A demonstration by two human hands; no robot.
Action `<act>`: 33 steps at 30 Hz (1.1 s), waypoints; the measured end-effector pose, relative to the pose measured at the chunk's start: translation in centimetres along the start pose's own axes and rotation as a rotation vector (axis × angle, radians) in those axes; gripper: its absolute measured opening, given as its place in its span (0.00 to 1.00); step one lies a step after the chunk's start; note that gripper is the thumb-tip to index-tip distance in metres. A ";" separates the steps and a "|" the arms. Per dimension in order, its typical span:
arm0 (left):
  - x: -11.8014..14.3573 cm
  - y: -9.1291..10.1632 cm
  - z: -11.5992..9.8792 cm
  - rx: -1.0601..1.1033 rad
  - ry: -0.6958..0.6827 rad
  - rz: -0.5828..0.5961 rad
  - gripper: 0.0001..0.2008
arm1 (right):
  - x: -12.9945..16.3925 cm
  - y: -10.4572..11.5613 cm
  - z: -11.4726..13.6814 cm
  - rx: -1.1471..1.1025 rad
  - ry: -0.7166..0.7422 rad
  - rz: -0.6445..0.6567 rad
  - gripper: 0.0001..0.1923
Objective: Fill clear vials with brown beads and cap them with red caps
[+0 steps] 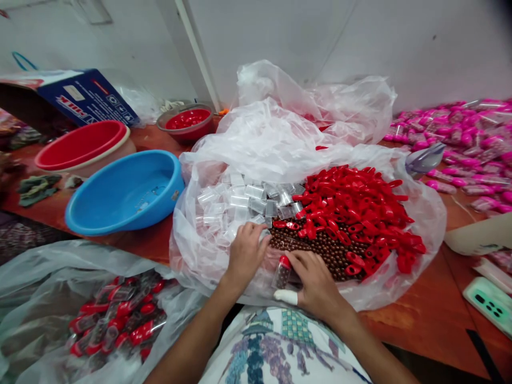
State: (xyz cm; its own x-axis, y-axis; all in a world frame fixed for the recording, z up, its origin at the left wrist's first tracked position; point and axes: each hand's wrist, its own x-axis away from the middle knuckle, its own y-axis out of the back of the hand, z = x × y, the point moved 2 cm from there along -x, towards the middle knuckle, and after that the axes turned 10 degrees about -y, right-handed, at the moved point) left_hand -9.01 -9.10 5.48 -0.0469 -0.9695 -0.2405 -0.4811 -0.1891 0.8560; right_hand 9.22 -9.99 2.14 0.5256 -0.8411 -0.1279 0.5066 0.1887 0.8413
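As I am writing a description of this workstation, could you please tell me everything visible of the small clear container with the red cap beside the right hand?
The small, clear, plastic-looking container has a glossy red cap on its far end; dark brown contents show through its wall. It is tilted, at the near side of the translucent white plastic sheeting. Fingertips of the right hand meet the cap, and that thumb, covered in white, lies by the lower end; whether it presses there is unclear.
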 end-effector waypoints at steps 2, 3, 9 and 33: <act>0.1 0.0 1.2 -0.209 0.003 0.042 0.13 | 0.0 -0.3 0.4 0.009 0.027 0.027 0.34; 0.1 -0.1 1.7 -0.258 0.001 0.069 0.14 | -0.1 -0.4 0.4 0.008 0.038 0.039 0.32; 0.0 -0.4 1.5 0.002 -0.025 0.126 0.24 | -1.4 0.7 -2.2 0.040 -0.105 -0.107 0.18; -2.9 -7.1 -1.4 0.557 0.182 0.195 0.14 | 2.1 5.4 -8.3 0.018 -0.329 -0.422 0.26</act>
State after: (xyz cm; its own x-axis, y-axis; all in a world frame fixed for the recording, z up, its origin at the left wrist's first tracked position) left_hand -4.22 -5.18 0.78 -0.0534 -0.9984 0.0207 -0.8659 0.0566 0.4970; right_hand 18.67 -6.52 2.04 0.0352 -0.9570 -0.2879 0.6143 -0.2065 0.7616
